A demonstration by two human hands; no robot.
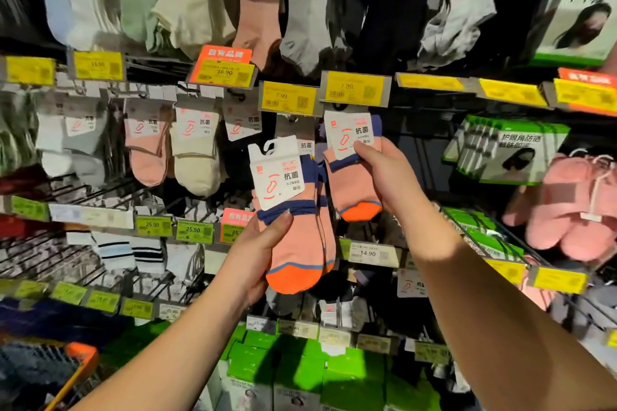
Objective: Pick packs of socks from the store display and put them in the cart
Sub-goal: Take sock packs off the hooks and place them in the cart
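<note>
Pink socks (293,243) with orange toes are gripped by the left hand (263,243), thumb on the blue band. A matching pack (350,177) is pinched at its card by the right hand (384,173), below a yellow price tag (354,87).

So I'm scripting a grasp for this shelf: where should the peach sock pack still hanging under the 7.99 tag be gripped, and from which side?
Pinch the peach sock pack at its upper part, where the stiff white card meets the navy cuff, coming from the right, as the right hand does. The card is flat and faces outward, and the left hand already holds packs close on its left.
</note>
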